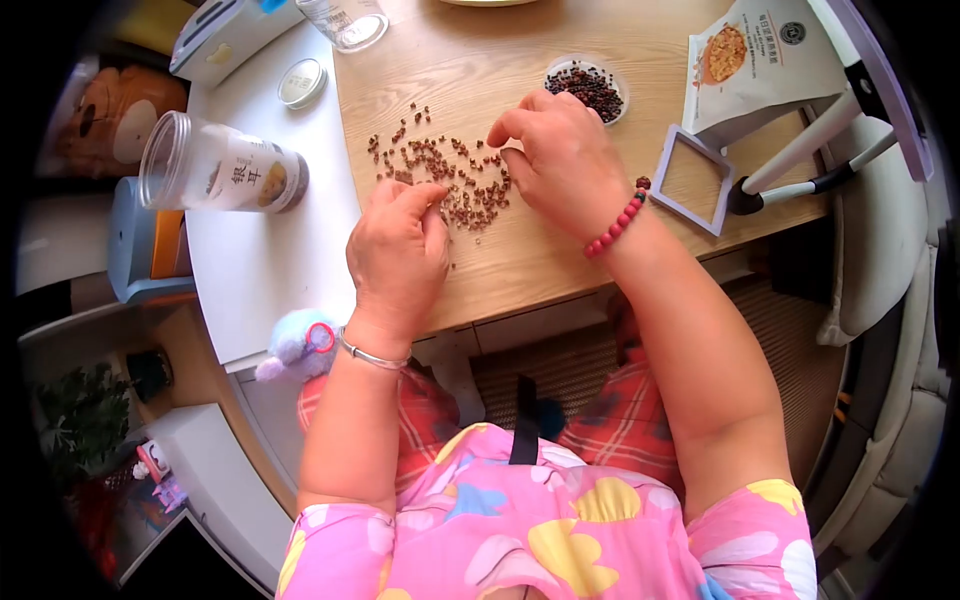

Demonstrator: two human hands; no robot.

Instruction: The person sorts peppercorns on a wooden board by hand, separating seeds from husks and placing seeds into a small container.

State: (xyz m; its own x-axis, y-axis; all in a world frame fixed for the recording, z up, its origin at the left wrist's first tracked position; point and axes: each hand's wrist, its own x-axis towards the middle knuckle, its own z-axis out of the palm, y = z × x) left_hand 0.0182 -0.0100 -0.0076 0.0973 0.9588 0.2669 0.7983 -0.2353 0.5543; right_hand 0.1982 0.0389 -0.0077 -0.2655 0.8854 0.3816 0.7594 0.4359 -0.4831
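Note:
Small reddish-brown husks lie scattered on the wooden table. At their left edge is my left hand, its thumb and forefinger pinched together; whatever is between them is too small to make out. My right hand hovers at the right side of the husks, thumb and forefinger apart, with nothing visible between them. Just beyond it sits a small clear round dish holding dark peppercorn-like pieces.
On the white surface at left stand a clear plastic jar and a round lid. Another clear container is behind. At right are a printed pouch, a lilac frame and a white-legged stand.

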